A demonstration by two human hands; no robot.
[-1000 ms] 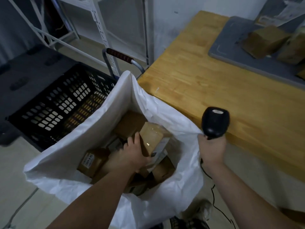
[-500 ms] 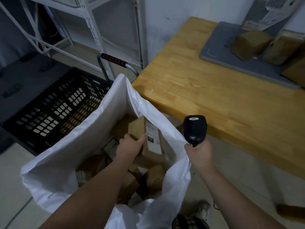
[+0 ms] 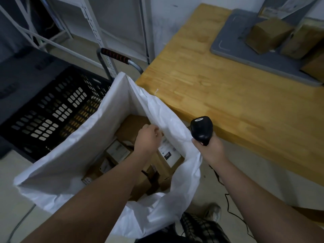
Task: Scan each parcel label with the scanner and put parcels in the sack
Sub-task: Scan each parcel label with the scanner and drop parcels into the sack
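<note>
My left hand (image 3: 148, 138) was deep inside the white sack (image 3: 73, 155), in the middle of the frame. It covered the upper end of a labelled parcel (image 3: 169, 154), which lay label up against the right wall of the sack, on top of other parcels (image 3: 130, 128). My fingers were curled, but I could not tell if this grip was closed on the parcel or free of it. My right hand (image 3: 209, 148) was clamped on the handle of the black scanner (image 3: 201, 128), just beside the right rim of the sack, and it seemed to touch that rim.

In my judgement, several things could go wrong. The right wall of the sack was folded inward above my left hand. When I pulled the hand out, it could catch this fold and drag the rim down, so the opening would close. If my right hand was in fact holding the rim up, moving the scanner away would let the rim fall in the same way. The cable (image 3: 226, 195) of the scanner hung loose toward the floor near my shoe (image 3: 213, 211), at the bottom of the frame, and a careless step could pull it. More brown boxes (image 3: 268, 35) waited on the grey mat (image 3: 233, 41) on the wooden surface (image 3: 228, 95), in the upper right and well apart from the sack. Reaching them could therefore stretch the cable.
</note>
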